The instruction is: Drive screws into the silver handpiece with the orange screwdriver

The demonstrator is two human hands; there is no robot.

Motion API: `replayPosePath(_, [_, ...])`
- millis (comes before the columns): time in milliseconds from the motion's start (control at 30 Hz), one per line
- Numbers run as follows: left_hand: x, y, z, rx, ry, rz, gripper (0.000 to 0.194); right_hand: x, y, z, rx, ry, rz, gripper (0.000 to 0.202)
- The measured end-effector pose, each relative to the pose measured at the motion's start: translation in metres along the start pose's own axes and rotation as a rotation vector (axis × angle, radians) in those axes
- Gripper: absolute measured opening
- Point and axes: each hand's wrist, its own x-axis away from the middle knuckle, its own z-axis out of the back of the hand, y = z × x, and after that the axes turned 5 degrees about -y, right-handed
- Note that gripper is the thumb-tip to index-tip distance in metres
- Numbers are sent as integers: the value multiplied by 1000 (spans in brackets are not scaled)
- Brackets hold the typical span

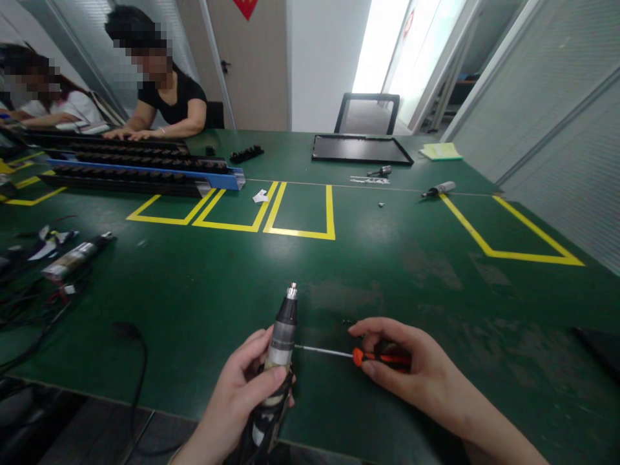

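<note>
My left hand (245,381) is wrapped round an electric screwdriver (281,349), a grey and black cylinder whose metal nose points up and away from me. In my right hand (411,368) is a screwdriver (359,357) with a red and black handle. Its thin shaft points left, and the tip meets the side of the electric screwdriver or lies just beside it; I cannot tell which. Close to my right fingertips, a few small dark pieces (347,321), perhaps screws, lie on the green table (217,278).
Another electric screwdriver (77,255) lies at the left among tangled cables (33,303). Long racks of dark parts (130,174) stand at the back left, where a person in black (169,97) works. A black flat panel (361,150) and a grey-handled tool (438,189) lie farther back.
</note>
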Motion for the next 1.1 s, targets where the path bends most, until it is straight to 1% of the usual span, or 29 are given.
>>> replayPosePath(100, [0,-1,1,-6,-9,-3,41,0,-2,0,24,-9,-27,33])
replayPosePath(200, [0,-2,1,-6,21,15,43,0,-3,0,24,-27,-32,33])
replayPosePath(267, [1,-3,2,-10,36,27,45,0,-1,0,-33,-73,-57,34])
replayPosePath(333, [1,-3,2,-15,40,25,46,1,2,0,-124,-134,-125,38])
replayPosePath(400, [0,-3,2,-21,32,20,46,1,3,-1,-180,-169,-187,39])
replayPosePath(467, [0,-3,2,-23,38,15,45,0,4,0,-179,-164,-191,39])
replayPosePath(533, [0,-2,1,-20,53,13,44,0,3,0,-149,-137,-148,37])
replayPosePath(633, [0,0,-1,-16,41,12,44,0,1,1,-61,-72,-68,34])
replayPosePath(733, [0,1,-2,-24,28,11,44,0,1,1,-4,-35,-46,33])
replayPosePath(833, [0,0,-1,-29,49,8,43,1,0,-1,-13,-33,-57,33])
replayPosePath(967, [0,-5,2,-30,29,5,46,1,-1,0,-9,-45,-57,36])
replayPosePath(1033, [-1,-6,4,-29,24,4,47,1,0,0,-53,-75,-70,35])
replayPosePath(1100, [-1,-6,4,-29,25,5,46,1,1,1,-147,-112,-130,37])
